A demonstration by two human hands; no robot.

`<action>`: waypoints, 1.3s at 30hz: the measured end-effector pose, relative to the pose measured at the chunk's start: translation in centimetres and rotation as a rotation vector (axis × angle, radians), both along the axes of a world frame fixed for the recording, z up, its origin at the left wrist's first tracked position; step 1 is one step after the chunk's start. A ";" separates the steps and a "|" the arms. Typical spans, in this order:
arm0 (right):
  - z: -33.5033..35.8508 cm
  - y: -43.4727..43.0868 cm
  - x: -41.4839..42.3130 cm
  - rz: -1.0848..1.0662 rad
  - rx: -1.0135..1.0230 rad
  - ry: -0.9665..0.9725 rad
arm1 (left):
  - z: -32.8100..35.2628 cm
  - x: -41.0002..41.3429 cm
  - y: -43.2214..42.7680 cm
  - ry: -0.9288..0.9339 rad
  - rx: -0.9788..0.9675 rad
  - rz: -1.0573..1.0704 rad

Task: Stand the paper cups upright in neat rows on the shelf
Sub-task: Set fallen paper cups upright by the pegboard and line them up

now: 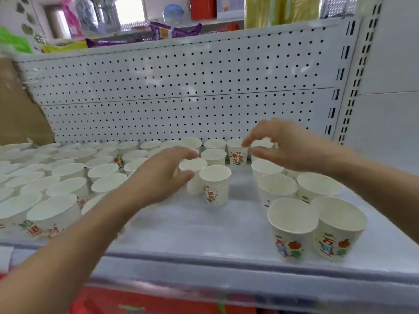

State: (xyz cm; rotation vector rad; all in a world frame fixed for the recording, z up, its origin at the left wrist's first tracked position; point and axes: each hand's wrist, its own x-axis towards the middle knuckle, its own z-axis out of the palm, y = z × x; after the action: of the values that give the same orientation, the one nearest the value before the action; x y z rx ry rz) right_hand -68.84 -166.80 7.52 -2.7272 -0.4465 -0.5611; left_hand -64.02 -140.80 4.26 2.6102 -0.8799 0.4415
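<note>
Left hand (167,177) curls round one upright paper cup (193,165) on the shelf (204,227) — thumb and fingers clasping it. Right hand (285,143) hovers over the back-row cups (237,150), fingers loosely apart.

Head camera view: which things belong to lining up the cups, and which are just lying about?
Part of the job: paper cups, shelf, left hand, right hand.

Just lying about: purple snack packets, red container, yellow rolls above the back panel; cardboard sheet at the left.
</note>
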 end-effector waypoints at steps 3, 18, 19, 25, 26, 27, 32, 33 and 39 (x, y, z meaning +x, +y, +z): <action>0.1 2.5 4.4 0.015 -0.169 0.146 | 0.1 4.0 0.7 0.021 0.347 -0.065; -0.8 7.1 9.9 0.031 -0.391 0.456 | 1.2 7.0 3.4 0.155 0.498 -0.541; -0.5 7.1 9.4 0.052 -0.374 0.489 | 1.9 7.0 3.6 0.234 0.477 -0.527; 1.1 7.3 8.9 0.131 -0.314 0.696 | 4.8 12.3 2.6 0.362 0.124 -0.398; 1.4 7.1 9.4 0.134 -0.270 0.679 | 4.4 13.5 2.3 0.313 0.173 -0.352; 1.6 6.8 10.2 0.132 -0.214 0.639 | 3.9 14.5 1.9 0.263 0.252 -0.316; 1.3 5.4 14.7 0.006 -0.191 0.355 | 1.2 17.0 1.1 0.142 0.533 -0.257; 1.1 5.4 15.4 -0.020 -0.210 0.332 | 0.9 17.2 1.1 0.146 0.537 -0.265; 0.4 5.2 18.0 -0.071 -0.314 0.329 | 1.3 15.2 1.8 0.276 0.482 -0.421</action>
State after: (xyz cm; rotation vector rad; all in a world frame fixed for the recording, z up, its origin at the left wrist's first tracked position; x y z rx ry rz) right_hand -50.88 -161.65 7.94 -3.0657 -0.3809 -0.0517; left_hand -48.86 -139.01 5.57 2.6793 -1.5340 -0.2717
